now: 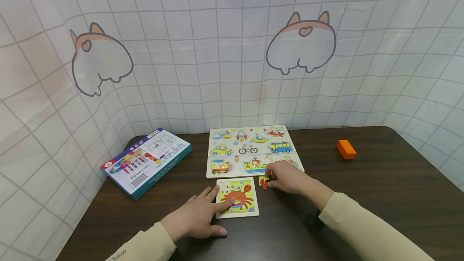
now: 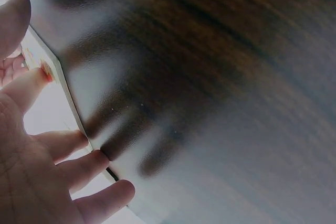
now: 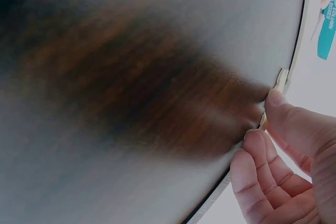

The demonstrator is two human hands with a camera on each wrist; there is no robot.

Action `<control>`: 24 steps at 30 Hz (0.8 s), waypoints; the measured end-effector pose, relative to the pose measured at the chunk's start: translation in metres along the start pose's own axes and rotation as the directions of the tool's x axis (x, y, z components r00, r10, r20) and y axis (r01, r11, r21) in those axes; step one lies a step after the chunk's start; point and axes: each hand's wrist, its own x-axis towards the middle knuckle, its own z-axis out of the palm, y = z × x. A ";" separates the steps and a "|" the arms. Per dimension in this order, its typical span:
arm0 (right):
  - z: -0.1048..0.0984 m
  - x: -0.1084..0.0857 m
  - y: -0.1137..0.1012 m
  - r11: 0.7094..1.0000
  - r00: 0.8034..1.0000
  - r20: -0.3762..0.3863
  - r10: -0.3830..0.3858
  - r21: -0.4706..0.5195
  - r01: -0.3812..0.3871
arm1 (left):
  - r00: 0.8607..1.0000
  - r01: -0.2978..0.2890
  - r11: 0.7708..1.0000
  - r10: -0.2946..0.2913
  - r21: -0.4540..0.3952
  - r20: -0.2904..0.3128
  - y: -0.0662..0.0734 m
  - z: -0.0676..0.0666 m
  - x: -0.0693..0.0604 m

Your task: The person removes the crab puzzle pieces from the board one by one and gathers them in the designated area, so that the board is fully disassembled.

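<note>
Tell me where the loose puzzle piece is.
In the head view, the puzzle piece is held by the right hand, just right of the crab puzzle.

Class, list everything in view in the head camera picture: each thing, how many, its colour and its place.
Crab puzzle: one, pale frame with yellow-green and orange-red picture, front centre
Puzzle piece: one, yellow and red, right of the crab puzzle
Vehicle board: one, off-white with multicoloured pictures, behind the crab puzzle
Box: one, teal, white and purple, table's left side
Block: one, orange, far right
Table: one, dark brown, beneath everything
Cloth: white with grey grid, behind; two cartoon drawings
Sleeves: two, cream, on both arms
Left hand: one, on the crab puzzle
Right hand: one, pinching the piece
</note>
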 end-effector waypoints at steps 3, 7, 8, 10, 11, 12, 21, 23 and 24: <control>-0.001 0.000 -0.001 1.000 1.000 0.002 0.008 0.002 -0.008 | 1.000 0.000 1.000 0.000 0.005 0.002 0.000 -0.001 0.000; -0.001 0.000 -0.001 1.000 1.000 0.007 0.022 0.011 -0.022 | 1.000 -0.001 1.000 0.001 0.005 0.004 -0.001 0.000 0.001; -0.001 -0.001 -0.002 1.000 1.000 0.008 0.020 0.009 -0.021 | 1.000 -0.002 1.000 0.002 0.006 0.005 -0.001 0.000 0.001; -0.001 -0.001 -0.001 1.000 1.000 0.009 0.019 0.007 -0.019 | 1.000 -0.003 1.000 0.003 0.010 0.005 -0.001 0.000 0.001; -0.001 -0.001 -0.001 1.000 1.000 0.010 0.021 0.011 -0.021 | 1.000 -0.004 1.000 0.004 0.013 0.004 -0.001 0.000 0.001; -0.001 0.000 -0.002 1.000 1.000 0.011 0.023 0.015 -0.023 | 1.000 -0.003 1.000 0.003 0.013 0.005 -0.001 0.000 0.001; -0.004 -0.002 -0.003 1.000 1.000 -0.003 0.004 0.022 -0.004 | 1.000 -0.027 1.000 0.027 0.008 0.012 -0.008 0.005 0.006; -0.007 -0.002 -0.006 0.999 1.000 -0.016 -0.010 0.033 0.010 | 1.000 -0.025 1.000 0.024 0.010 0.012 -0.008 0.004 0.005; -0.008 -0.001 -0.008 0.999 0.999 -0.024 -0.029 0.032 0.030 | 1.000 -0.024 1.000 0.024 0.010 0.011 -0.007 0.003 0.004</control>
